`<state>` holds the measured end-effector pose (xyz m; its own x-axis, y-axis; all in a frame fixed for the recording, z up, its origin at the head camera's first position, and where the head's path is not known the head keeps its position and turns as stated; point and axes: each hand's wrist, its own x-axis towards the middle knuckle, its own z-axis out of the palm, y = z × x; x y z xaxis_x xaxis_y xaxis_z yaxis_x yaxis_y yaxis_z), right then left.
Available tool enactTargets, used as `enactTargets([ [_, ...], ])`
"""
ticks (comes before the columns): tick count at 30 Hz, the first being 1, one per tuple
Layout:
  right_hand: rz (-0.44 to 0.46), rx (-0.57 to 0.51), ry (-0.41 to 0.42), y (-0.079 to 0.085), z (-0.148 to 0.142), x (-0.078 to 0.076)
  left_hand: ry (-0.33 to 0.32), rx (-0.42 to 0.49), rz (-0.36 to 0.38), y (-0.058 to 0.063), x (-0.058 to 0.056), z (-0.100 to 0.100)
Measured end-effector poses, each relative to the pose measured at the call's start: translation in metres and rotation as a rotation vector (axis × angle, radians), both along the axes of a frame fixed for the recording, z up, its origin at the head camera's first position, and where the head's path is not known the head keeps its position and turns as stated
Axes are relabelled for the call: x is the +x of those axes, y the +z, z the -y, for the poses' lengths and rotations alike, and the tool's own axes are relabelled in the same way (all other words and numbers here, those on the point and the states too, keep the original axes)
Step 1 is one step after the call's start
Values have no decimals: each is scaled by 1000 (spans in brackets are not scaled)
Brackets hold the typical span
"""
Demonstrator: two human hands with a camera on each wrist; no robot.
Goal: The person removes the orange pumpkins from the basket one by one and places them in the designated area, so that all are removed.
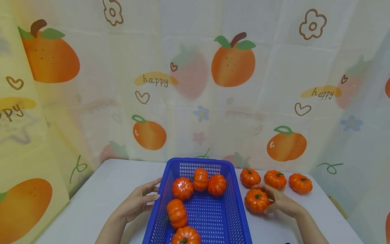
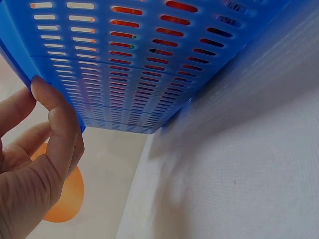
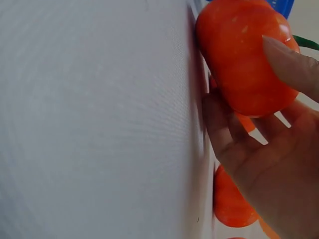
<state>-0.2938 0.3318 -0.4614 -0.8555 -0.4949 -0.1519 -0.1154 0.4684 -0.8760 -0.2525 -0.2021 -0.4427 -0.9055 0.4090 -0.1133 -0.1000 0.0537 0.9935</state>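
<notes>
A blue plastic basket [image 1: 202, 217] with slotted walls stands on the table, holding several small orange pumpkins [image 1: 182, 188]. At its left side, my left hand [image 1: 138, 201] touches the outer rim with fingers loosely bent; the left wrist view shows a fingertip against the rim [image 2: 25, 77]. To the right of the basket, my right hand [image 1: 281, 200] grips an orange pumpkin [image 1: 257, 201] with a green stem. In the right wrist view the thumb [image 3: 291, 64] lies on one side of that pumpkin and fingers reach around the other. Whether it is off the table cannot be told.
Three more pumpkins [image 1: 275, 180] sit in a row on the white table [image 1: 122, 183], behind the held one. A curtain [image 1: 189, 128] printed with fruit hangs along the table's back edge.
</notes>
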Motion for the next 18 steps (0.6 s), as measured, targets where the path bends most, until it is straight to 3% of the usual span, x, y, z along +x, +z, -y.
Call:
enactTargets([
  [8,58,6,26,-3,-2,-1,-5,4,-3,-1,0,0],
  [18,35,24,46,-2,1,0,-6,17,-19,2,3,0],
])
